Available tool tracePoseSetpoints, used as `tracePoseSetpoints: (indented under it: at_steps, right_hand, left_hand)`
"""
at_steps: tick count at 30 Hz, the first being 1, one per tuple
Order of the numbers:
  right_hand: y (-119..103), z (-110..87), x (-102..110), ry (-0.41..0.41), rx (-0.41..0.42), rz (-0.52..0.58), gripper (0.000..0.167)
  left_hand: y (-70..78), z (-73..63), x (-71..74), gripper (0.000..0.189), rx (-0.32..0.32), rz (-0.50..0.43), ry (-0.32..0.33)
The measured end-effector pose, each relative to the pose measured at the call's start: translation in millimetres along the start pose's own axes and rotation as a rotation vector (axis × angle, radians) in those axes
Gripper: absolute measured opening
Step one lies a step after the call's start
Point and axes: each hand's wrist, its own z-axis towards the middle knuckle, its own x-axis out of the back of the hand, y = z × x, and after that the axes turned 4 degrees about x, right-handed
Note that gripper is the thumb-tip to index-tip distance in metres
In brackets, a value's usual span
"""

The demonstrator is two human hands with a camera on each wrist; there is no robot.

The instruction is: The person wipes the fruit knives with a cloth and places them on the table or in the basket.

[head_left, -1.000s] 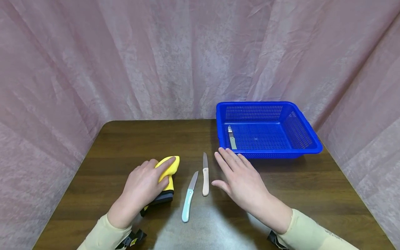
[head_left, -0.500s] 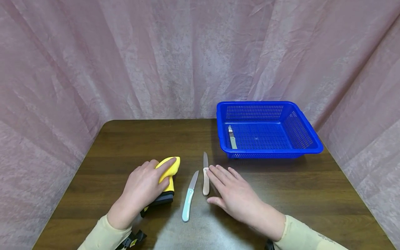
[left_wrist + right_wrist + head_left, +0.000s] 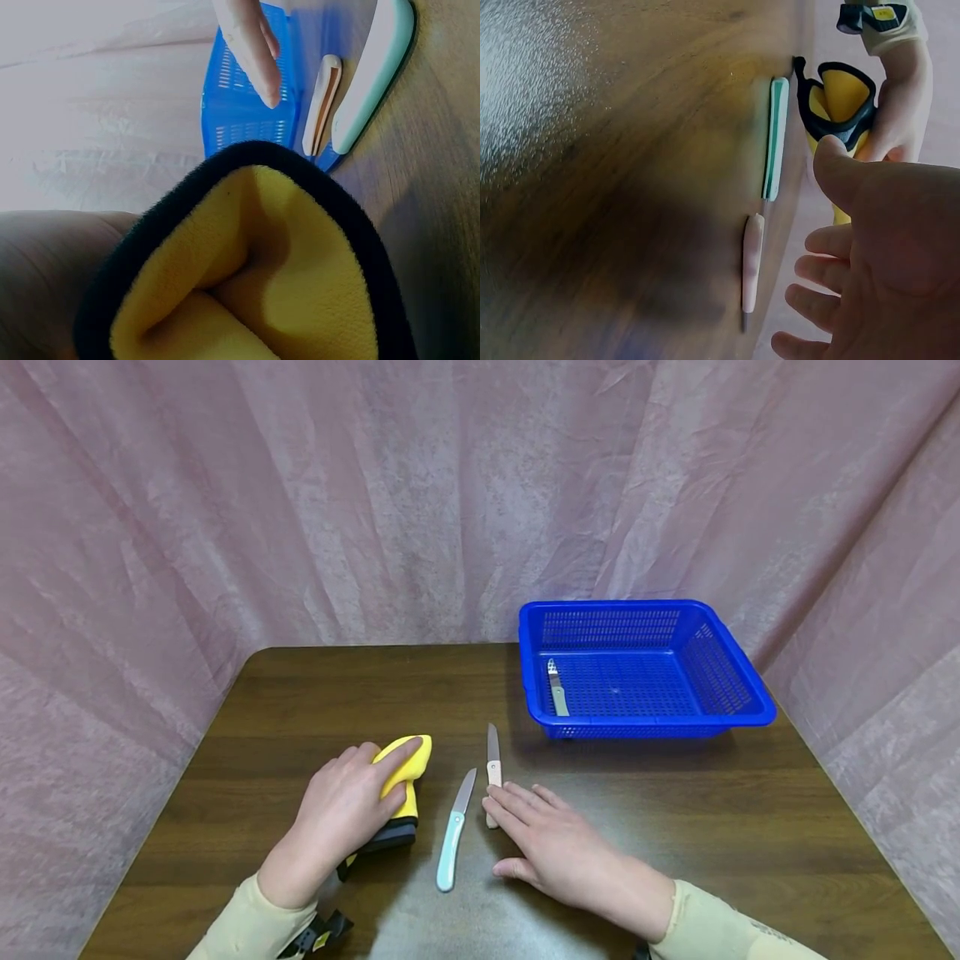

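Head view first: pale-handled knife (image 3: 493, 768) flat on the wooden table (image 3: 360, 693), blade pointing far, near part of its handle beneath the right hand (image 3: 555, 843). Right fingers nearly straight, thumb spread apart, hold on nothing. Just left and nearer, mint-handled knife (image 3: 455, 828), also flat, tip leaning right. Further left, yellow cloth (image 3: 411, 772) with dark edging, in the grip of the left hand (image 3: 348, 802), index finger stretched along the top. Far right, blue basket (image 3: 622, 722); inside, by its left wall, a small peeler-like tool (image 3: 557, 689). Beyond, pink curtain (image 3: 420, 502).

Possible trouble, by judgement: a leftward skid of the slim handle into the mint-handled knife, from an off-centre press; or a nick from the bare blade, through a grasp too far along.

From the head, no telling contact from hover; from the right wrist, an apparent gap between fingers and handle. Only from the left wrist, the cloth's hollow inside and a brown slot along the pale handle.
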Motion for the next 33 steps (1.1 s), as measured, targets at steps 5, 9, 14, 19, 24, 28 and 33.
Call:
tracePoseSetpoints:
  at_steps: [5, 9, 14, 19, 24, 28, 33]
  right_hand:
    - [-0.3, -0.6, -2.5, 0.004, 0.019, -0.023, 0.078]
    - [-0.3, -0.5, -4.5, -0.013, 0.030, -0.036, 0.077]
    - [0.3, -1.6, -5.9, -0.041, 0.037, -0.066, 0.076]
    - [0.4, -3.3, -6.5, -0.050, 0.043, -0.097, 0.076]
    - [0.5, -3.3, -6.6, -0.054, 0.040, -0.096, 0.077]
    - [2.2, -4.0, -6.3, -0.057, 0.022, -0.096, 0.075]
    - [6.9, -6.2, -6.4, -0.033, 0.009, -0.103, 0.072]
  left_hand:
    - [0.5, -0.5, 0.2, 0.057, -0.015, -0.006, 0.028]
    - [0.5, -1.4, 0.0, 0.057, -0.010, -0.001, 0.029]
    - [0.4, -2.2, -0.8, 0.058, -0.004, 0.005, 0.022]
    - [0.4, -2.3, -1.1, 0.058, -0.008, 0.005, 0.025]
    - [0.3, -2.5, -1.6, 0.058, -0.005, 0.001, 0.023]
    - [0.3, -2.8, -1.5, 0.058, -0.003, -0.003, 0.023]
    - [-0.1, -2.0, -2.4, 0.058, -0.012, -0.003, 0.030]
